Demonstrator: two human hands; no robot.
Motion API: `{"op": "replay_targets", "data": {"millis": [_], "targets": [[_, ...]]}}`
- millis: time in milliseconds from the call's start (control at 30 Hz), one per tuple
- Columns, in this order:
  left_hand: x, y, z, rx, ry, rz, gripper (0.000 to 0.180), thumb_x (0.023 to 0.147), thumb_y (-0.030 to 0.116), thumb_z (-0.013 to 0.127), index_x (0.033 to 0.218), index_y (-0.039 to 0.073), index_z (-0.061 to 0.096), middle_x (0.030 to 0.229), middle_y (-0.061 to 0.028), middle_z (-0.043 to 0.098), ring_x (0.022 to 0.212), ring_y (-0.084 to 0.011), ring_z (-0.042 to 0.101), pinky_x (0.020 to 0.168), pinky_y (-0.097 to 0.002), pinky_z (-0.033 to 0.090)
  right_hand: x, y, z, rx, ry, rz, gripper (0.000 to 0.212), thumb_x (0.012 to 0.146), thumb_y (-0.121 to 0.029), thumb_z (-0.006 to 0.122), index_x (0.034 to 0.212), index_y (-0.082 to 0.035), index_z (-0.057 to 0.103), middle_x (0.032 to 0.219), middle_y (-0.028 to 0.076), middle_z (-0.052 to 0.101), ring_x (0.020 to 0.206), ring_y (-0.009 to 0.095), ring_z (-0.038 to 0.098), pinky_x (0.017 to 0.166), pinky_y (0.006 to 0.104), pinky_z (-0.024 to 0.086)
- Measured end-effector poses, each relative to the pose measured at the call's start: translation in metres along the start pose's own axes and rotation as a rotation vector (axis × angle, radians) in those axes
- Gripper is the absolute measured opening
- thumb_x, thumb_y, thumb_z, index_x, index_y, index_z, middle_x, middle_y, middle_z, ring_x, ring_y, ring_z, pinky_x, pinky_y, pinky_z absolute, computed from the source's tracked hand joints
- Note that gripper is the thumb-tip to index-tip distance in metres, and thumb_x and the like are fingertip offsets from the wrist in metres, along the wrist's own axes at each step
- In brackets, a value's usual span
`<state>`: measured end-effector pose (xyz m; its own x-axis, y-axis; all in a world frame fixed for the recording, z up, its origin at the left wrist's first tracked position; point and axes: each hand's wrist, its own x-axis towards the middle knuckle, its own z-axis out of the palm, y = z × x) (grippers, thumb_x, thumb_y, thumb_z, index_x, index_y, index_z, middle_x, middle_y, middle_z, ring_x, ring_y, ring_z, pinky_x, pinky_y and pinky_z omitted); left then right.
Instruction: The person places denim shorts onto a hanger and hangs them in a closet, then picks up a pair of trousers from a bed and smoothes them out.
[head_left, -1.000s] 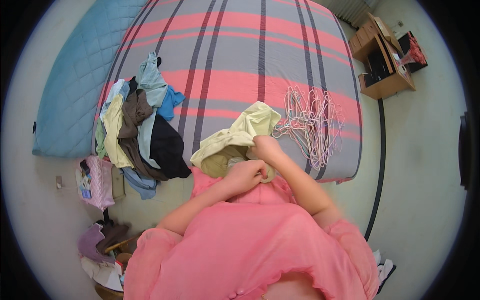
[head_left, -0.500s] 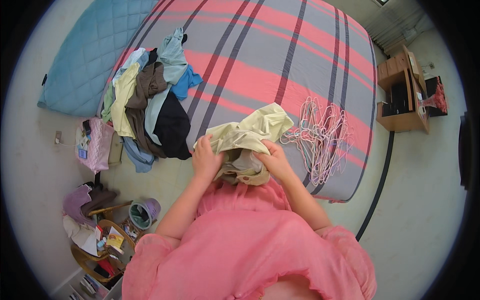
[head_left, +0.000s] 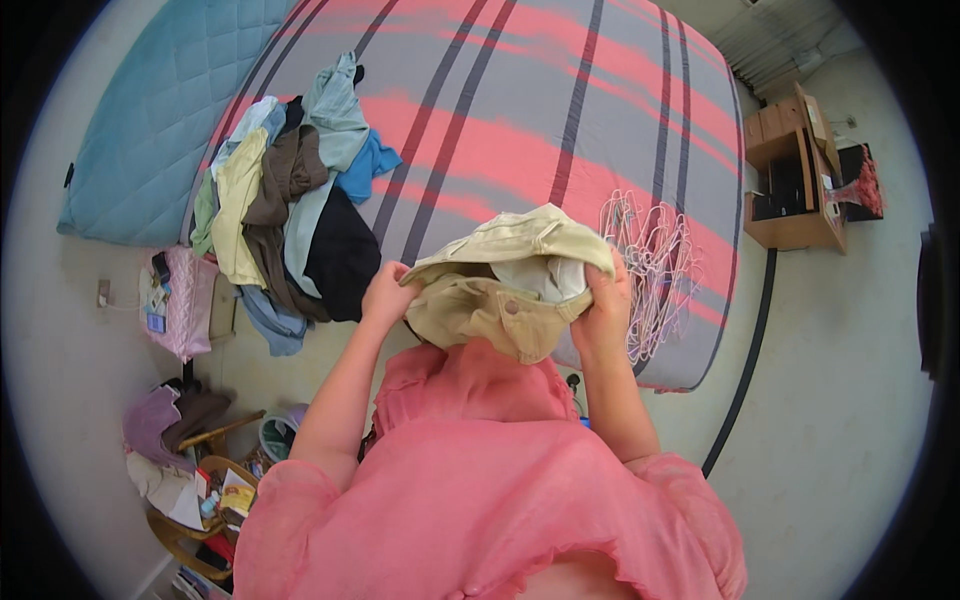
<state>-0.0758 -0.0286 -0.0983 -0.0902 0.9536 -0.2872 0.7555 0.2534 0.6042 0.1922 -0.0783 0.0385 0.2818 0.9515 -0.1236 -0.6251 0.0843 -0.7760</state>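
Observation:
Held up in front of my chest is a pair of khaki trousers, its waistband spread wide, with a button showing on the near side and pale lining inside. My left hand pinches the left end of the waistband. At the other end, my right hand has its fingers closed round the cloth. The legs of the trousers are mostly hidden. Just right of my right hand, a heap of light-coloured hangers lies on the bed. Left of my left hand is a pile of clothes, among them brown, yellow, black and blue pieces.
A bed with a grey and pink striped sheet fills the area ahead. A blue quilted pad leans at its left. Nearer on the left stand a pink-covered stand and a cluttered chair. A wooden cabinet is at the right.
My hands have moved apart, the right one outward and upward, stretching the waistband wider. The buttoned near side of the trousers now shows more fully. The whole view has shifted slightly.

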Motion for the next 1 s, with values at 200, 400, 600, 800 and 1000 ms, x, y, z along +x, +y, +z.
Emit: {"op": "replay_targets", "data": {"millis": [200, 400, 600, 800, 1000], "targets": [[0.006, 0.004, 0.027, -0.251, -0.532, 0.011, 0.022, 0.073, 0.017, 0.064, 0.091, 0.005, 0.06, 0.073, -0.0076, 0.062, 0.062, -0.0171, 0.06, 0.049, -0.0344, 0.047, 0.001, -0.053, 0.012, 0.041, -0.053, -0.199, 0.019, 0.087, -0.006, 0.052, 0.105, -0.001, 0.053, 0.097, 0.005, 0.059, 0.087, 0.011, 0.057, 0.078, 0.0242, 0.045], [-0.017, -0.004, 0.047, -0.322, -0.302, -0.103, 0.01, 0.078, 0.007, 0.054, 0.086, 0.002, 0.056, 0.072, -0.0076, 0.061, 0.054, -0.0161, 0.06, 0.044, -0.0271, 0.047, 0.013, -0.046, -0.08, -0.527, 0.213, -0.116, 0.008, 0.087, -0.007, 0.051, 0.092, -0.003, 0.057, 0.083, -0.001, 0.057, 0.075, 0.005, 0.051, 0.067, 0.0196, 0.041], [-0.032, -0.031, 0.062, -0.713, 0.004, -0.373, 0.012, 0.081, 0.008, 0.056, 0.091, 0.002, 0.055, 0.082, -0.0077, 0.061, 0.064, -0.0137, 0.059, 0.052, -0.0264, 0.047, 0.021, 0.035, -0.195, -0.954, 0.095, 0.297, 0.023, 0.08, -0.008, 0.057, 0.103, -0.003, 0.056, 0.08, -0.002, 0.057, 0.07, 0.007, 0.051, 0.059, 0.0234, 0.041], [-0.019, -0.099, 0.081, -1.046, 0.148, -0.547, 0.013, 0.082, 0.008, 0.056, 0.094, 0.003, 0.055, 0.087, -0.0062, 0.06, 0.074, -0.0111, 0.056, 0.061, -0.0249, 0.046, 0.054, 0.096, -0.13, -1.26, -0.231, -0.017, 0.048, 0.071, -0.011, 0.063, 0.115, 0.0, 0.049, 0.118, 0.019, 0.048, 0.108, 0.031, 0.048, 0.092, 0.0377, 0.039], [0.01, -0.117, 0.076, -0.869, 0.038, -0.583, 0.014, 0.085, 0.015, 0.054, 0.097, 0.007, 0.052, 0.088, -0.0024, 0.059, 0.075, -0.0111, 0.058, 0.061, -0.0261, 0.048, 0.129, 0.225, -0.065, -1.27, -0.453, -0.288, 0.029, 0.077, -0.007, 0.056, 0.105, -0.002, 0.054, 0.114, 0.016, 0.051, 0.102, 0.033, 0.05, 0.088, 0.0377, 0.041]]}}
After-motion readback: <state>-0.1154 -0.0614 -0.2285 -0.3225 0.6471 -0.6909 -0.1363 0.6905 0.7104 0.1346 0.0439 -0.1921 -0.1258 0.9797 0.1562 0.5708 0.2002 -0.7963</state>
